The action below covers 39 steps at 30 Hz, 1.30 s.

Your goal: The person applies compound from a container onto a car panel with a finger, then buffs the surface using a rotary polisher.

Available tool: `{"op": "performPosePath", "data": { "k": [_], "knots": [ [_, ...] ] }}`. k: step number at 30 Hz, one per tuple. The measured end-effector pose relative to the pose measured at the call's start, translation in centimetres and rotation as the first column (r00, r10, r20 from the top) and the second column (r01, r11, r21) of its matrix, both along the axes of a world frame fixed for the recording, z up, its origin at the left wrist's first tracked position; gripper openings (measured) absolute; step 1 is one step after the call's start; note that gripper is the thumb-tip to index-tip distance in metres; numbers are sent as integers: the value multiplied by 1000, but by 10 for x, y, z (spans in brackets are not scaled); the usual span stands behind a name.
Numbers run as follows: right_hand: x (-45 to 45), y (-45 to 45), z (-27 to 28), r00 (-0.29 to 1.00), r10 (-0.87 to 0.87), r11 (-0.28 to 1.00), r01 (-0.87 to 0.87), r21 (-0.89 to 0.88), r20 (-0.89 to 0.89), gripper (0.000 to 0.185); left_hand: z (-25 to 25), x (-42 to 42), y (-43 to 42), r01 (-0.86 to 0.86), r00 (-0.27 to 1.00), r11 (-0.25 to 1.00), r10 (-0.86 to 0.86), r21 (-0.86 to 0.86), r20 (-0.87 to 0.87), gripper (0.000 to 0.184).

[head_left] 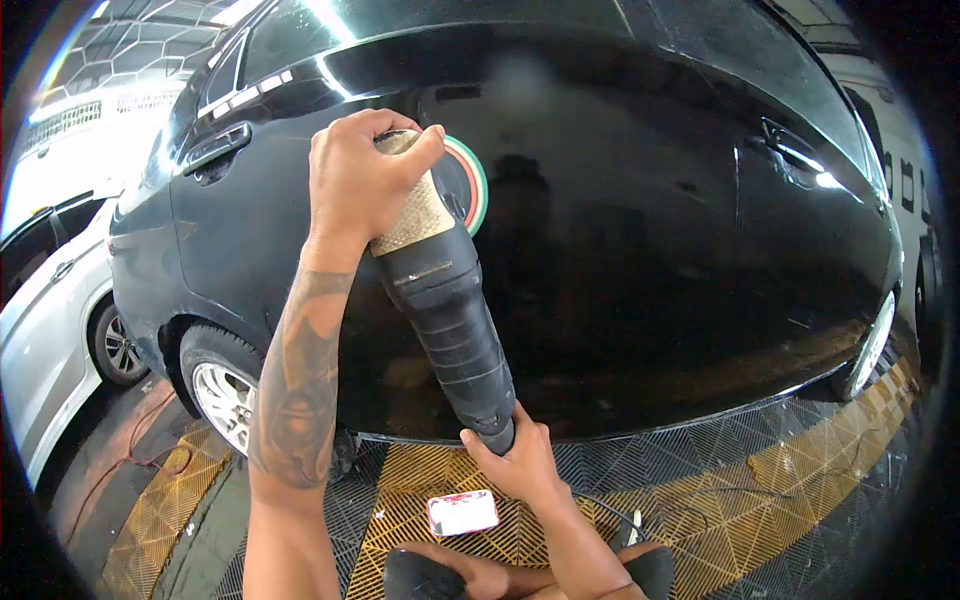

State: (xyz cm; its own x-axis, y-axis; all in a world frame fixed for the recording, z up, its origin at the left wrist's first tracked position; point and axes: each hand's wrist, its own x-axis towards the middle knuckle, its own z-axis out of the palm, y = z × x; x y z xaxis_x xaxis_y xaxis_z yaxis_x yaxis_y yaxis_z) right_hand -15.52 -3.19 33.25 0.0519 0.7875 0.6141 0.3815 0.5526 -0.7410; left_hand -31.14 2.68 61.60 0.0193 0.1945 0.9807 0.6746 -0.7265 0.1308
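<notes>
A black car polisher [455, 335] is held up lengthwise in front of the black car door [640, 240]. My left hand [362, 180] wraps over the polisher's head, where a tan, worn-looking cover [418, 215] shows. Beyond the head, the green and red edge of a round pad [476, 180] faces the door; whether it presses on the paint is hidden. Lower down, my right hand [522, 460] is closed around the tail end of the polisher's body. A cord [600, 503] runs off to the right near my right wrist.
A white and red rectangular box or tray [462, 512] lies on the yellow and black floor grating [700, 530] between my legs. The car's rear wheel [222, 390] is at left. A white car [60, 300] stands further left, and a hose [130, 455] trails across the floor.
</notes>
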Motion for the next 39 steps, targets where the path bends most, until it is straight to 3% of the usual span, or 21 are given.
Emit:
{"op": "performPosePath", "data": {
  "k": [8,13,22,30,39],
  "knots": [
    [25,-7,-6,998,-8,1000,9,4,-58,51,4,41,-5,49,998,999,-49,-4,-35,40],
    [43,-12,-7,996,-53,998,52,-22,-71,51,2,66,1,0,996,994,10,112,-87,40],
    [71,-23,-7,991,-70,995,61,-82,-116,49,1,108,-1,64,993,988,-49,140,-103,40],
    [100,-34,-13,974,-144,987,128,-100,-175,42,-3,156,-11,119,987,991,-111,59,-117,43],
    [140,-48,-19,929,-248,965,212,-152,-275,36,-5,224,-21,158,975,984,-143,79,-169,40]
  ]
}}
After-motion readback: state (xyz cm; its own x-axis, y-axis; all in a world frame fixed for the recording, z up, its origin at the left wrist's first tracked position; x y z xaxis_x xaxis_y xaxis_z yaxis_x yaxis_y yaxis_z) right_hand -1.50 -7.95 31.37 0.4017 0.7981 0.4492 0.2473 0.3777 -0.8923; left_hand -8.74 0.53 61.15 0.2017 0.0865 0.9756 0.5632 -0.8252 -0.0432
